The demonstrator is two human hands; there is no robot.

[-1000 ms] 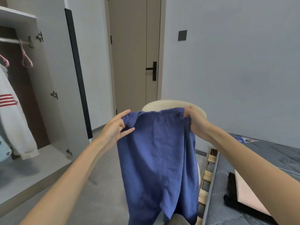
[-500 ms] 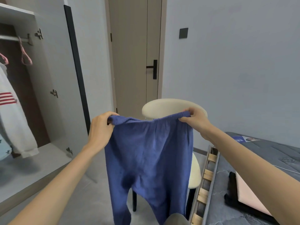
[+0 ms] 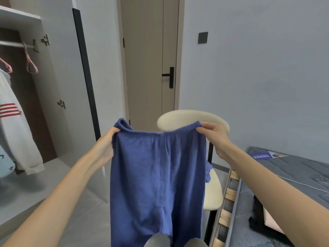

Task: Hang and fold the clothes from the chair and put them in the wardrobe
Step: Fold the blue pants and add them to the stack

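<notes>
Spread wider now, trousers (image 3: 156, 175), legs cropped below

Blue trousers (image 3: 156, 175) run off the bottom edge, half hiding the chair (image 3: 192, 118).

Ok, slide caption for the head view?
Left hand and right hand hold blue trousers by the waistband before a cream chair.

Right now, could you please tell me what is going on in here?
A person holds blue trousers up by the waistband, left hand gripping one end and right hand pinching the other, in front of the cream chair. The legs hang down. The wardrobe on the left stands open, with a white striped top hanging inside; the trousers are not yet folded.
</notes>
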